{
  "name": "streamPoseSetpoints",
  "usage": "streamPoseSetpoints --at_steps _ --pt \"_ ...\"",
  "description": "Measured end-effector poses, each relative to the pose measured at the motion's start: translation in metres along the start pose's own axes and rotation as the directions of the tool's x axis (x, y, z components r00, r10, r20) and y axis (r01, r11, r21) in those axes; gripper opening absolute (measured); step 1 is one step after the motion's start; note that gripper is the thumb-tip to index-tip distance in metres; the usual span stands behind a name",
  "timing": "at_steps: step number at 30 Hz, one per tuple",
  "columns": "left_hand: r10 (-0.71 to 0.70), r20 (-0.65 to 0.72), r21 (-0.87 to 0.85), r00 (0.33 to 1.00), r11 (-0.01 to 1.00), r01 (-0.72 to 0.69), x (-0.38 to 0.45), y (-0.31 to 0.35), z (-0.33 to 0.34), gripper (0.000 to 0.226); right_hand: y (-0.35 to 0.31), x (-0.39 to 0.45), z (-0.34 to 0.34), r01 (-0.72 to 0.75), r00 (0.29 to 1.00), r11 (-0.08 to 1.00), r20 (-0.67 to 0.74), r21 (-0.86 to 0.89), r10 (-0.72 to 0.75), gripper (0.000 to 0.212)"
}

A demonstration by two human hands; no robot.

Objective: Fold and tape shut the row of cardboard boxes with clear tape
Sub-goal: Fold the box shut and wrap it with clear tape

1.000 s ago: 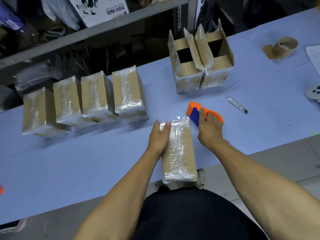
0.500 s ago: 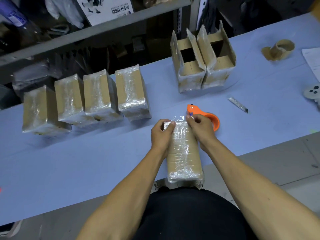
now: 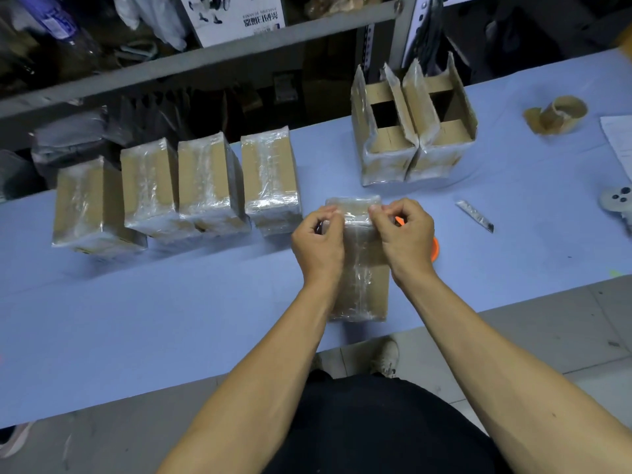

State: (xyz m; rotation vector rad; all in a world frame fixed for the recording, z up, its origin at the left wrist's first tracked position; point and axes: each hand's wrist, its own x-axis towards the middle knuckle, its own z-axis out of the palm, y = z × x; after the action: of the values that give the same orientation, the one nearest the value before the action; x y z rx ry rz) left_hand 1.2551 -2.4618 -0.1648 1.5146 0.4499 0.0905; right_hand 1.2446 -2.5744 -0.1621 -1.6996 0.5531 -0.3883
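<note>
A taped cardboard box [image 3: 362, 285] lies lengthwise on the blue table [image 3: 171, 319] in front of me. My left hand [image 3: 318, 244] and my right hand [image 3: 405, 237] both have curled fingers pinching the clear tape at the box's far end, one at each corner. An orange tape dispenser [image 3: 435, 249] lies on the table, mostly hidden behind my right hand. Several taped boxes [image 3: 208, 186] stand in a row at the left. Two open boxes [image 3: 413, 124] with raised flaps stand at the back right.
A small utility knife [image 3: 475, 215] lies right of my hands. A spent brown tape core [image 3: 557, 114] sits at the far right, with a paper sheet [image 3: 619, 138] and a grey controller [image 3: 619, 200] at the right edge. A metal shelf [image 3: 205, 59] runs behind the table.
My right hand has let go of the orange dispenser, left on the table, and moved onto the box's far end. Both hands now pinch the tape there.
</note>
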Motion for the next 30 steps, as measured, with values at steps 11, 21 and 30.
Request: streamPoseSetpoints --at_steps 11,21,30 --pt "-0.215 0.028 0.117 0.976 0.971 0.211 0.013 0.009 0.015 0.008 -0.011 0.007 0.022 -0.006 0.996 0.973 0.090 -0.231 0.028 0.024" --pt "-0.105 0.346 0.124 0.933 0.990 0.065 0.042 -0.008 -0.011 0.015 -0.007 0.035 0.022 -0.125 0.950 0.978 0.264 -0.164 0.166 0.026" --pt "-0.144 0.076 0.466 0.987 0.880 0.092 0.040 -0.034 -0.022 0.043 0.036 -0.016 -0.022 -0.172 0.863 0.878 0.361 -0.448 0.353 0.045"
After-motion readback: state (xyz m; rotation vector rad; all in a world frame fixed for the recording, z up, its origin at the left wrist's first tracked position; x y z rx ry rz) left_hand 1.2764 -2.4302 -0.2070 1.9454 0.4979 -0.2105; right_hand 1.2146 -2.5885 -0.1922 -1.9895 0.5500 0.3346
